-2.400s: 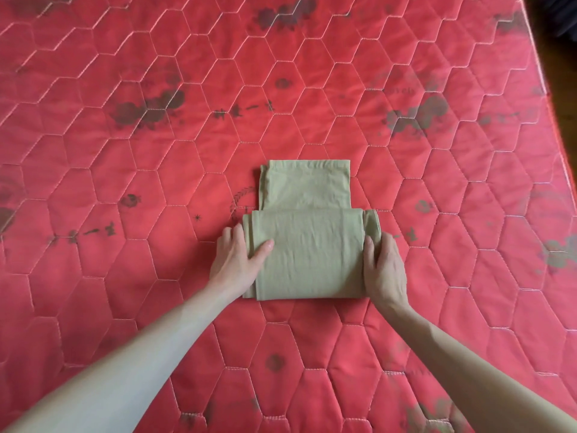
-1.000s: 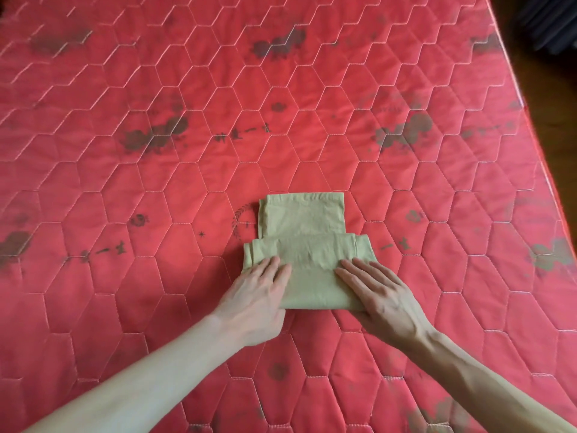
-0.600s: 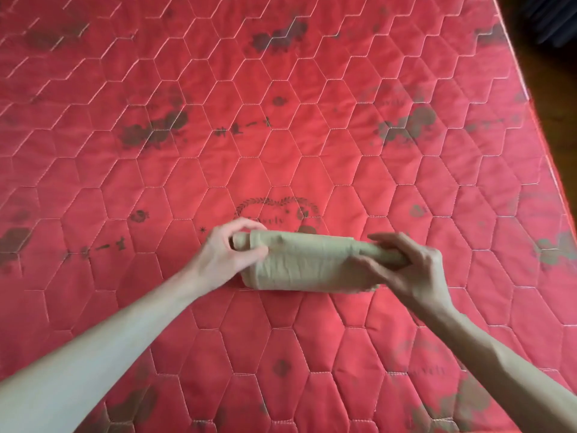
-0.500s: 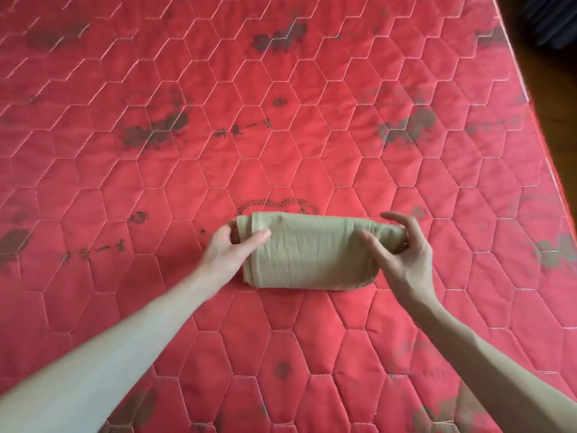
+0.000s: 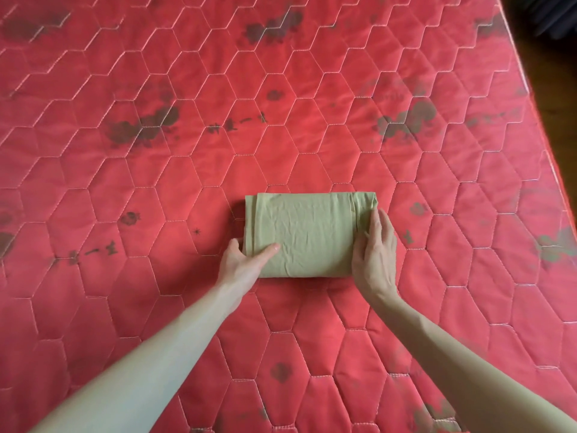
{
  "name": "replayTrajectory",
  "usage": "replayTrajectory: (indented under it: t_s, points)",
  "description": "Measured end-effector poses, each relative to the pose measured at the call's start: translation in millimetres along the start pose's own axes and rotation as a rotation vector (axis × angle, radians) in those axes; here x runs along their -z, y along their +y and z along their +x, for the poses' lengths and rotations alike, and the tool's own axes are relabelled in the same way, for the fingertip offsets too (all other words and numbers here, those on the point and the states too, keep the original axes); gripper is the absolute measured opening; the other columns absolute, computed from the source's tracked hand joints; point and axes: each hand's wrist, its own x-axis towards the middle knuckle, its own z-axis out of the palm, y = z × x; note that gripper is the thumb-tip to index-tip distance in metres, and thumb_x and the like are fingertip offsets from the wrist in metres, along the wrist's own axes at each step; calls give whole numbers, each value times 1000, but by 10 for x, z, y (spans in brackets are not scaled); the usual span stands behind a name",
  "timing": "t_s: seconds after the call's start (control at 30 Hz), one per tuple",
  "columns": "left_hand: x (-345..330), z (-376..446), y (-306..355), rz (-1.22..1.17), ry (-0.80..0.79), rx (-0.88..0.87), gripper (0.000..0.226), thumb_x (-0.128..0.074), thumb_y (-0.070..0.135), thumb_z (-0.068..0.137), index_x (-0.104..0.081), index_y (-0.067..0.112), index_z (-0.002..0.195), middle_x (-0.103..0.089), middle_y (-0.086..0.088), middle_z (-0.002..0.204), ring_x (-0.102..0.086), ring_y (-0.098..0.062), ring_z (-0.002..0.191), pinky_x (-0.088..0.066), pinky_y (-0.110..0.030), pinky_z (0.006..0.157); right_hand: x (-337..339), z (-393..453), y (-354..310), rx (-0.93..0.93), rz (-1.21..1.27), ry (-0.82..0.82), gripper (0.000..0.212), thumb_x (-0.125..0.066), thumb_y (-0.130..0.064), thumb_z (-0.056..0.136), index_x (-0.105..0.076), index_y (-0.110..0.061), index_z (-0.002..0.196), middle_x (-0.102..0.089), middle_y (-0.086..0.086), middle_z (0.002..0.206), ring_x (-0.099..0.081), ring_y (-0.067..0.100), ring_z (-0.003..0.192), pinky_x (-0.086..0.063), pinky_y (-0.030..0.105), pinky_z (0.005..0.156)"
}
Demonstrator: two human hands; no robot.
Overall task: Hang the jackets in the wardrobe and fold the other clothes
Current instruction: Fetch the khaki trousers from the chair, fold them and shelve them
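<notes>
Both grips on folded olive garment (image 5: 307,234): left hand (image 5: 242,260) clasping, fingers hidden; right hand (image 5: 376,250) flat.

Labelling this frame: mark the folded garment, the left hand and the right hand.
folded garment (image 5: 307,232), head view, middle of its top face.
left hand (image 5: 242,260), head view, back of the hand.
right hand (image 5: 376,254), head view, back of the hand.

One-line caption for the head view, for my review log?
Both hands, left and right, steady a folded olive garment on a red quilted mattress.
</notes>
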Motion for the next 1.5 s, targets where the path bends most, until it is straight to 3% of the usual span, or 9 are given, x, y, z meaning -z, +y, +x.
replayTrajectory:
  t_s: [0.2,0.27,0.4,0.53,0.73,1.0,1.17,1.4,1.5]
  points:
    - [95,80,52,2,-100,20,70,-89,53,73,-57,20,126,-69,6,117,-63,-4,99,-45,-21,71,144,392,-174,-127,36,-184,53,-43,-21,109,-35,-9,160,-40,9,163,-36,23,150,-29,30,117]
    - [102,85,58,-12,-117,24,67,-90,50,74,-59,20,125,-70,7,114,-61,1,96,-43,-17,70,206,461,-273,-183,99,-108,35,-51,-28,105,-60,-11,134,-68,8,124,-59,30,120,-44,39,105]
    - [138,90,59,-64,-141,41,60,-92,42,74,-64,20,122,-75,7,108,-67,-2,96,-46,-18,73,249,520,-351,-472,395,-123,29,-58,-33,97,-51,-24,70,-40,-11,65,-41,19,72,-33,30,60]
    - [214,133,12,-90,-195,65,78,-96,53,57,-65,25,123,-78,8,110,-73,-10,105,-54,-36,100,271,435,-351,-653,605,-215,25,-55,-42,101,-64,-24,87,-57,-9,87,-52,13,82,-43,30,71]
    - [188,164,-23,-192,-245,98,68,-96,31,65,-65,20,124,-79,1,109,-74,-16,105,-56,-35,92,78,116,-329,-503,479,-254,41,-41,-68,100,-57,-42,128,-63,-11,129,-55,18,125,-44,45,110]
    - [173,16,-7,-337,-282,163,80,-91,25,56,-61,22,129,-79,2,113,-72,-19,109,-55,-43,93,226,174,-278,-443,588,-407,50,-58,-62,97,-50,-48,143,-61,-16,136,-57,6,126,-53,35,95]
    - [222,-155,35,-398,-275,161,71,-93,12,67,-60,23,128,-78,1,115,-71,-20,112,-52,-45,99,417,218,-362,-312,469,-508,75,-58,-80,79,-35,-60,147,-57,-18,142,-54,12,132,-47,45,112]
    - [708,-818,555,-349,-353,124,46,-84,8,78,-67,14,120,-80,-2,108,-73,-22,109,-53,-43,99,983,16,-954,-173,643,-412,55,-66,-48,99,-42,-51,149,-55,-29,143,-48,-5,136,-38,41,121]
    - [1000,-1210,749,-340,-350,120,69,-97,18,62,-62,12,122,-79,-5,112,-69,-24,115,-48,-46,109,1415,-166,-1346,-115,677,-358,57,-66,-47,99,-42,-48,150,-52,-28,148,-45,-5,140,-33,40,123]
